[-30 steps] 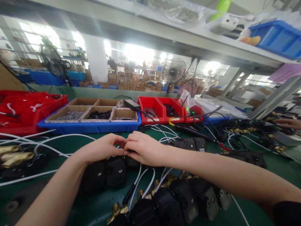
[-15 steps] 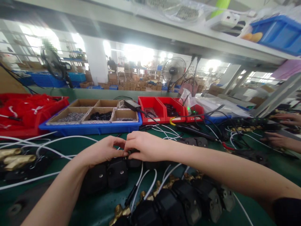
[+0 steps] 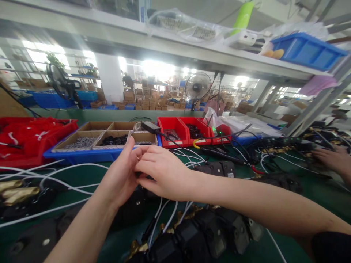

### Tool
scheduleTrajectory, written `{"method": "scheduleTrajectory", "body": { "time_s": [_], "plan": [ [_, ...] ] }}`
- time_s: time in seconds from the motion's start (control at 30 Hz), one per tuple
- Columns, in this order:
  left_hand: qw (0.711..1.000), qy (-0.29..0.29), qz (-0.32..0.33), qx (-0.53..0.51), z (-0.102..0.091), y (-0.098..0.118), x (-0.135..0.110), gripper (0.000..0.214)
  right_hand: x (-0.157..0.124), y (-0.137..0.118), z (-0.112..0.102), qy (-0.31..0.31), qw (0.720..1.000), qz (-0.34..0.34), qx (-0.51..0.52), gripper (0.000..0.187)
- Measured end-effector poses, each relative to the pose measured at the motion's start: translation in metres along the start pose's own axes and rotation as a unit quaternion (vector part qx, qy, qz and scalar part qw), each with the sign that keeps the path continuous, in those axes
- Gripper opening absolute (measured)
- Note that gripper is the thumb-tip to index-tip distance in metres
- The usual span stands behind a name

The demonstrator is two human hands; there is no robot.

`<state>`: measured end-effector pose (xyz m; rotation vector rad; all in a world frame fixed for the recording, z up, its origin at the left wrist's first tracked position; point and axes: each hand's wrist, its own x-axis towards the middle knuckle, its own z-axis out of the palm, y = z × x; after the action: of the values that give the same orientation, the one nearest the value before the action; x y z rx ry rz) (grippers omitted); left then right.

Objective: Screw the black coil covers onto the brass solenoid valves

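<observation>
The flat worktop (image 3: 82, 179) is deep green, crossed by thin white wires (image 3: 68, 166). The boxy plastic valve blocks (image 3: 197, 237) heaped on it are black, their metal fittings (image 3: 16, 188) brassy gold. Behind sits a long bright blue plastic tray (image 3: 90, 155) holding plain tan cardboard boxes (image 3: 95, 126), then glossy red plastic bins (image 3: 175, 128). Far left lies a red cloth heap (image 3: 30, 135) with small white marks. On the shelf are a blue plastic crate (image 3: 307, 51) and a lime-green bottle (image 3: 242, 16)

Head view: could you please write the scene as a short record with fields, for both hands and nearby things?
left hand: palm upright, touching the right hand
right hand: fingertips against the left palm; anything held is hidden
below hands: black housings with white wires
behind: blue tray, red bins
far right: co-worker's hand
surface: green table
</observation>
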<state>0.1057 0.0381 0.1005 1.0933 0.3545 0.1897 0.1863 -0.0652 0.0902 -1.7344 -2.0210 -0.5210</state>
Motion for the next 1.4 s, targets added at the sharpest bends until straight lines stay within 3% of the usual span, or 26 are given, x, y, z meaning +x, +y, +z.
{"method": "scheduleTrajectory", "body": {
  "time_s": [0.1,0.2,0.23,0.3,0.4,0.5,0.57,0.63,0.83,1.03,1.27,1.4],
  "plan": [
    [0.999,0.015,-0.028,0.039,0.009,-0.004,-0.002,0.057,-0.007,0.002,-0.003,-0.006,1.0,0.01,0.016,0.011],
    [0.981,0.007,0.062,0.186,0.004,-0.011,0.004,0.055,-0.018,0.01,-0.015,0.009,0.993,0.062,0.097,0.012],
    [0.957,0.013,0.108,0.268,-0.001,-0.013,0.008,0.052,-0.022,0.014,-0.02,0.013,0.988,0.094,0.123,0.013],
    [0.882,0.015,0.176,0.438,-0.01,-0.016,0.014,0.044,-0.032,0.022,-0.027,0.0,0.974,0.164,0.157,0.015],
    [0.783,-0.046,0.165,0.598,-0.021,-0.02,0.02,0.046,-0.048,0.028,-0.03,-0.053,0.953,0.242,0.175,0.017],
    [0.735,-0.135,0.11,0.656,-0.027,-0.026,0.024,0.044,-0.058,0.026,-0.024,-0.103,0.943,0.263,0.179,0.018],
    [0.719,-0.174,0.097,0.666,-0.03,-0.031,0.028,0.043,-0.06,0.023,-0.018,-0.127,0.942,0.256,0.175,0.017],
    [0.719,-0.195,0.098,0.66,-0.033,-0.035,0.032,0.039,-0.06,0.021,-0.014,-0.143,0.943,0.245,0.176,0.015],
    [0.755,-0.223,0.092,0.609,-0.033,-0.035,0.037,0.03,-0.063,0.021,-0.004,-0.14,0.955,0.209,0.159,0.009],
    [0.802,-0.197,0.077,0.559,-0.028,-0.032,0.037,0.028,-0.072,0.029,0.004,-0.101,0.983,0.125,0.093,0.008],
    [0.813,-0.17,0.077,0.551,-0.027,-0.033,0.039,0.024,-0.07,0.036,-0.004,-0.162,0.986,-0.034,0.009,0.022],
    [0.817,-0.165,0.072,0.548,-0.026,-0.032,0.039,0.024,-0.068,0.034,-0.002,-0.173,0.984,-0.033,-0.019,0.023]
  ]
}}
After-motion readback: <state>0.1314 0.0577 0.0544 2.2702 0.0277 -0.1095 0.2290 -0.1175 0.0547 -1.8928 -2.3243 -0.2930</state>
